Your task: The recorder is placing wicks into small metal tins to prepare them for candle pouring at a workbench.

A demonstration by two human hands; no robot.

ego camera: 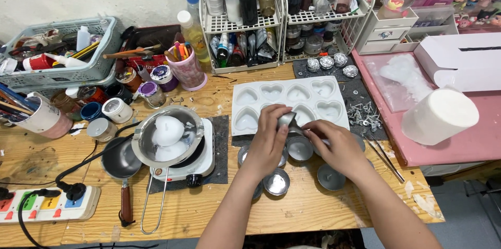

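Observation:
My left hand [269,139] grips a small silver tin cup [286,120], lifted and tilted just above the near edge of a white heart-shaped mould tray [323,102]. My right hand [336,147] rests beside it, fingers curled over a cluster of round metal tins, touching one. Several of these tins stand on the wooden table: one holding pale wax [300,148], an empty one [276,181] and a dark one [331,177]. Whether my right hand holds anything is hidden by its fingers.
A metal pot with white wax lumps [167,135] sits on a small white hotplate [201,163], a dark pan [120,161] to its left. Metal wick tabs [364,115], long tweezers [386,159], a white wax cylinder [439,115], wire bottle racks [245,22], a pen cup [186,69] and a power strip [49,204] surround the area.

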